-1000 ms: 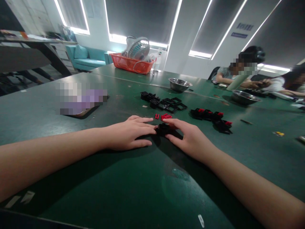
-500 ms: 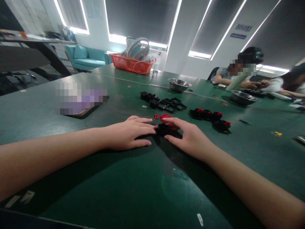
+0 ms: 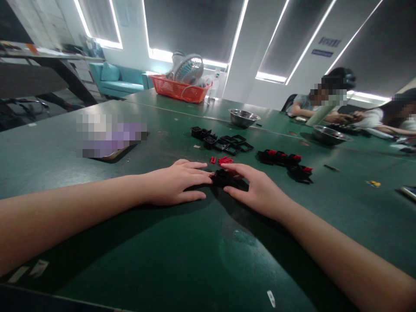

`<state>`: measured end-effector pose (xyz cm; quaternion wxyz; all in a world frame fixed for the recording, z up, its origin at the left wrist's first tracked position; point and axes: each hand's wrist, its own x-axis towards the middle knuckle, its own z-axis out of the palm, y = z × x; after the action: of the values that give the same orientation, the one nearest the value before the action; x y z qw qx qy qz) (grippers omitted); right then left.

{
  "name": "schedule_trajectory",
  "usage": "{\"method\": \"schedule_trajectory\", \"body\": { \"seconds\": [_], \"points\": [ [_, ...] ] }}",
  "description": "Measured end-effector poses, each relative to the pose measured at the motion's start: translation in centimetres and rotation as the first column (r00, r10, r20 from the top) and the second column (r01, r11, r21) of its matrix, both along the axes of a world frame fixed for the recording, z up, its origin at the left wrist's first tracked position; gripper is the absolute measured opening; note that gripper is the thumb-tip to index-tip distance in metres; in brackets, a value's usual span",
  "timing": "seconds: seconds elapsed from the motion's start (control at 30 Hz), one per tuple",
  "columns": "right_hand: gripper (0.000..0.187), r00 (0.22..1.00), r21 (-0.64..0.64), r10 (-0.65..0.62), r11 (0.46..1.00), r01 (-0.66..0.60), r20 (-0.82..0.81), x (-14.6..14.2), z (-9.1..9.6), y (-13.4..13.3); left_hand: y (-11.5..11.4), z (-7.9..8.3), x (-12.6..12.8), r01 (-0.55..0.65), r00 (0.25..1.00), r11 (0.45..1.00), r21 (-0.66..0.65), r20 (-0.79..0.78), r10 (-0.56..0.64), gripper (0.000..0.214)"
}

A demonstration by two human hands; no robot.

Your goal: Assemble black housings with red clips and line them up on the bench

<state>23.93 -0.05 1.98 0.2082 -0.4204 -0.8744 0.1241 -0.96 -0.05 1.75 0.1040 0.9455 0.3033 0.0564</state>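
My left hand (image 3: 175,185) rests palm down on the green table (image 3: 130,242), its fingers reaching to a small black plastic part (image 3: 222,177). My right hand (image 3: 256,188) meets it from the other side, thumb and fingers pinched on the same black part. Just beyond my fingertips lie several small red pieces (image 3: 224,160). Farther back are loose black frames (image 3: 224,141). To the right sits a row of black parts with red inserts (image 3: 286,161).
A blurred flat object (image 3: 108,136) lies at the left. A steel bowl (image 3: 243,117) and an orange basket (image 3: 178,89) with a fan stand at the back. A second bowl (image 3: 330,134) sits by two people seated at the far right.
My right fingers have curled in a little over the black part. The view has shifted slightly; my left hand has stayed put.
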Motion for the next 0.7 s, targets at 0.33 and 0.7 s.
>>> {"method": "schedule_trajectory", "body": {
  "seconds": [0.33, 0.7],
  "points": [
    [0.038, 0.997, -0.013, 0.024, 1.0, -0.025, -0.076, 0.5, 0.5, 0.1, 0.1, -0.1, -0.1, 0.016, 1.0, 1.0, 0.006, 0.005, -0.016, 0.044],
    [0.032, 0.989, 0.189, -0.128, 0.976, 0.111, 0.078, 1.6, 0.3, 2.0, 0.0, 0.0, -0.2, 0.022, 1.0, 0.999, 0.027, -0.008, -0.022, 0.046]
  ]
}}
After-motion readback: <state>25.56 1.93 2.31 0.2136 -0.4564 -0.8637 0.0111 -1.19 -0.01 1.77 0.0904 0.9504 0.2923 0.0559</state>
